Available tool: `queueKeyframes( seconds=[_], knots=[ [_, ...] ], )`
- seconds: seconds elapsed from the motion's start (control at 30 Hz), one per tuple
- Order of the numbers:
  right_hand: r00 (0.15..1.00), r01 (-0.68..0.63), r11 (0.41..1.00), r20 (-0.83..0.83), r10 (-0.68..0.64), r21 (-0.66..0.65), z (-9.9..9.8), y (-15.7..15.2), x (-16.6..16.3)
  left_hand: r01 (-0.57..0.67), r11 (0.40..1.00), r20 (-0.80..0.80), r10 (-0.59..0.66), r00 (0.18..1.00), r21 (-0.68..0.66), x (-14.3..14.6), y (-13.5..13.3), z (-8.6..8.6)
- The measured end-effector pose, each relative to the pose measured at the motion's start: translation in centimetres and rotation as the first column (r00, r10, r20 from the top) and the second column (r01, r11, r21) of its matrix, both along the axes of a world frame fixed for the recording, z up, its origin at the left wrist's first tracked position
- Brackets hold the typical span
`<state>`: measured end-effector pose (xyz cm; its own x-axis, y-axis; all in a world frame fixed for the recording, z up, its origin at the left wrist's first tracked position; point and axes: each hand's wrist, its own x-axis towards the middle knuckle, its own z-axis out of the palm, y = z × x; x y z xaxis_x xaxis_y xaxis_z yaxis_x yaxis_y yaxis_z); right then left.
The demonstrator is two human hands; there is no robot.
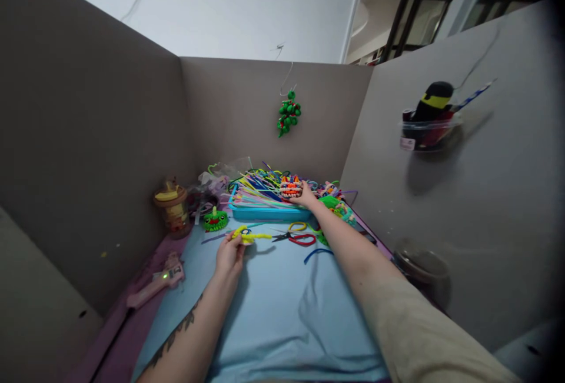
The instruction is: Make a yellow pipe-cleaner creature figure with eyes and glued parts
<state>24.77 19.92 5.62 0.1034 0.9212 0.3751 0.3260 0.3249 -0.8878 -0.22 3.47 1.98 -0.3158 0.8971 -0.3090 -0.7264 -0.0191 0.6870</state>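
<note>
While your left forearm lies along the blue cloth point(282, 312), your left hand point(229, 253) rests near its far end. Its fingers are pinched on a yellow pipe cleaner point(253, 236) that sticks out to the right, low over the cloth. Your right arm stretches straight forward, with the right hand point(305, 197) at the turquoise tray point(265, 213) of pipe cleaners. Its fingertips touch an orange-and-white craft figure point(290, 187); whether they grip it cannot be told. Red-handled scissors point(295, 237) lie between your hands.
</note>
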Motion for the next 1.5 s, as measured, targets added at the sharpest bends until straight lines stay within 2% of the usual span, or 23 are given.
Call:
queueKeyframes(
  seconds=[0.1, 0.17, 0.2, 0.27, 0.33, 0.4, 0.5, 0.6, 0.7, 0.83, 1.03, 1.17, 1.5],
  knots=[
    [1.000, 0.009, 1.000, 0.007, -0.009, -0.007, 1.3, -1.1, 1.1, 0.017, 1.000, -0.005, -0.017, 1.000, 0.013, 0.2, -0.3, 0.2],
    [0.999, 0.042, 0.997, 0.004, -0.043, 0.061, 1.8, -3.1, 0.9, -0.001, 0.999, -0.030, 0.002, 1.000, 0.048, 0.4, -0.7, 0.4],
    [0.998, 0.066, 0.985, -0.003, -0.066, 0.157, 1.7, -4.5, 0.3, -0.006, 0.997, -0.049, 0.010, 0.999, 0.080, 0.6, -0.9, 0.6],
    [0.995, 0.092, 0.949, 0.006, -0.098, 0.301, 0.9, -8.4, -1.7, 0.014, 0.987, -0.100, 0.002, 0.995, 0.159, 1.2, -1.6, 0.8],
    [0.985, -0.046, 0.944, 0.175, -0.013, 0.328, -0.6, -12.5, -4.4, 0.074, 0.976, -0.155, -0.042, 0.987, 0.206, 1.9, -2.3, 0.9],
    [0.933, -0.178, 0.934, 0.356, 0.060, 0.309, -2.3, -16.0, -7.0, 0.150, 0.968, -0.197, -0.110, 0.974, 0.201, 2.7, -3.1, 0.9],
    [0.908, -0.080, 0.947, 0.416, -0.060, 0.312, -4.0, -18.8, -9.2, 0.224, 0.961, -0.216, -0.186, 0.958, 0.165, 3.4, -3.8, 0.6],
    [0.891, -0.037, 0.947, 0.440, -0.113, 0.319, -4.4, -19.2, -9.4, 0.227, 0.961, -0.218, -0.189, 0.957, 0.160, 3.7, -4.0, 0.3],
    [0.878, -0.102, 0.941, 0.474, -0.068, 0.323, -4.3, -19.3, -9.0, 0.212, 0.960, -0.221, -0.170, 0.960, 0.184, 3.8, -3.8, 0.2],
    [0.868, -0.163, 0.950, 0.497, 0.010, 0.266, -4.4, -19.5, -9.0, 0.230, 0.957, -0.222, -0.189, 0.957, 0.179, 4.0, -3.7, 0.0],
    [0.904, -0.181, 0.956, 0.422, 0.069, 0.231, -5.2, -19.1, -8.9, 0.298, 0.939, -0.149, -0.274, 0.950, 0.172, 3.8, -3.6, 0.1],
    [0.928, -0.173, 0.956, 0.363, 0.078, 0.238, -5.3, -18.9, -8.6, 0.284, 0.939, -0.116, -0.266, 0.957, 0.194, 3.7, -3.4, -0.2],
    [0.929, -0.221, 0.930, 0.353, 0.109, 0.294, -4.6, -19.6, -8.5, 0.304, 0.935, -0.111, -0.288, 0.951, 0.184, 3.7, -3.2, -0.7]
  ],
)
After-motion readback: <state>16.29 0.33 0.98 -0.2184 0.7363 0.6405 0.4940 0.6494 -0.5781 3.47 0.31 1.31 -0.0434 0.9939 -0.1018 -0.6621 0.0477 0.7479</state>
